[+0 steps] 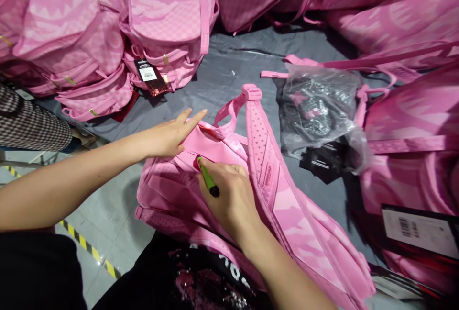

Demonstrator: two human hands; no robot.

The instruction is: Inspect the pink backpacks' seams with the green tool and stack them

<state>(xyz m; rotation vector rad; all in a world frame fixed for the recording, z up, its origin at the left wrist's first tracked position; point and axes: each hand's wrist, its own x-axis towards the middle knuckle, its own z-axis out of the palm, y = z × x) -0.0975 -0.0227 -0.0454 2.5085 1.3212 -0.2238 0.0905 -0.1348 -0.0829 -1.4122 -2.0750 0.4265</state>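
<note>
A pink backpack (pixel 222 233) lies in front of me at the table's edge, its padded shoulder strap (pixel 261 142) and strap buckle (pixel 252 92) facing up. Flat on the pink fabric rests my left hand (pixel 172 135), fingers spread, holding nothing. My right hand (pixel 229 190) is closed around a green pen-like tool (pixel 207 173) with a black end. Its tip meets the fabric close to the left hand's thumb. What exactly the tip touches is too small to make out.
More pink backpacks (pixel 168 13) stand at the back, one with a hang tag (pixel 150 78). On the grey table cover (pixel 244 56) lies a clear plastic bag (pixel 319 104) beside black tags (pixel 324 161). Another tagged backpack (pixel 412 176) is at right. A checkered sleeve (pixel 32 123) shows at left.
</note>
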